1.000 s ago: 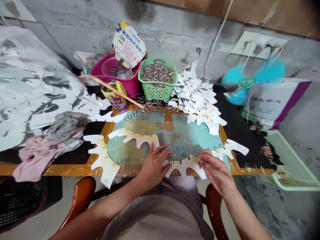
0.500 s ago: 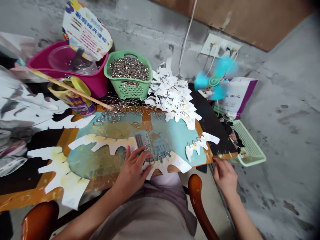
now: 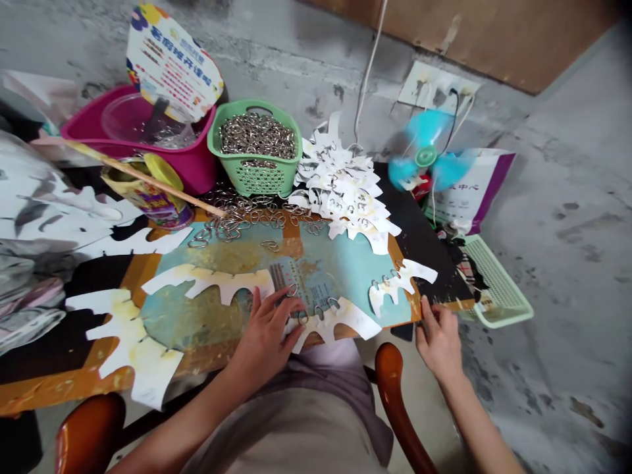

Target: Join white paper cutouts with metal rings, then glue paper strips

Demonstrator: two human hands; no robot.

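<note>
My left hand (image 3: 269, 336) is closed on the left end of a white scalloped cut-out (image 3: 356, 319) at the table's front edge. Metal rings sit along that piece's upper edge, and one metal ring (image 3: 292, 289) is at my index fingertip. My right hand (image 3: 440, 339) is by the table's right front corner, fingers partly spread and nothing visible in them. Near it lies a smaller-looking cut-out with rings (image 3: 392, 289). To the left are two cut-outs with yellowish smears and no rings, one in the middle (image 3: 230, 284) and one at the front left (image 3: 123, 329).
Loose rings (image 3: 237, 220) lie before a green basket (image 3: 261, 174) full of rings. Ringed cut-outs form a pile (image 3: 345, 191). A can (image 3: 170, 214) with a stick across it, a magenta basket (image 3: 195, 164) and a spinning fan (image 3: 425, 157) stand behind. Chair armrests (image 3: 390, 368) flank me.
My right hand has shifted slightly left, its index finger now stretched along the table corner. My left hand keeps its hold. The whole view has moved slightly.
</note>
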